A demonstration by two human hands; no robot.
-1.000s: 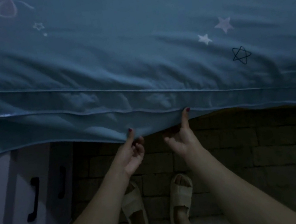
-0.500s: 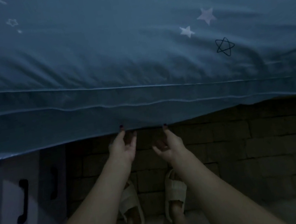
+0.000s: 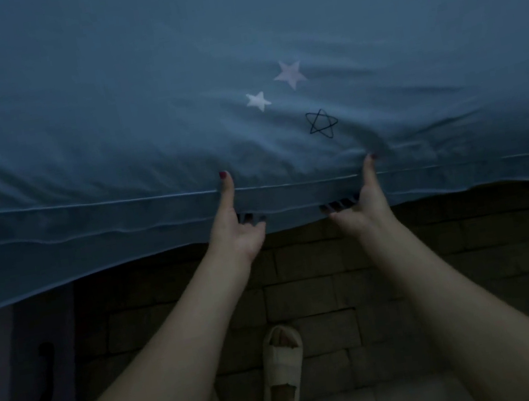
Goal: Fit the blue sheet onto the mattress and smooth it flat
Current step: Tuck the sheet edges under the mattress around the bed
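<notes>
The blue sheet (image 3: 232, 49) is spread over the top of the mattress, and its hem is draped over the near edge, where two lines of piping are seen running along the side. The mattress itself is hidden under the cloth. The hem is grasped by both hands at the near edge: the left hand (image 3: 238, 228) is set with its thumb pressed up onto the top face and its curled fingers (image 3: 252, 218) hooked under the hanging cloth; the right hand (image 3: 362, 205) is held the same way, its thumb up beside the outlined star (image 3: 322, 123) and its fingers tucked beneath the hem. Both grips are closed on the sheet.

Trouble is to be expected from a few causes. Toward the left end of the near edge the hem hangs lower and loose, so an uneven pull could leave that side slack or drag the cloth askew. Creases fan out from the right thumb toward the right; if the hem is tucked under before these are eased, they are likely to be locked in. A hard tug at only these two points could also pull the far side off, though that side is not shown.

Counted: two hands, one sheet, one outlined star, two solid pale stars (image 3: 288, 73) near it, two dark handles (image 3: 44, 373) on the pale cabinet at lower left, and one sandal (image 3: 282, 367) plainly visible on the brick floor (image 3: 340, 292).
</notes>
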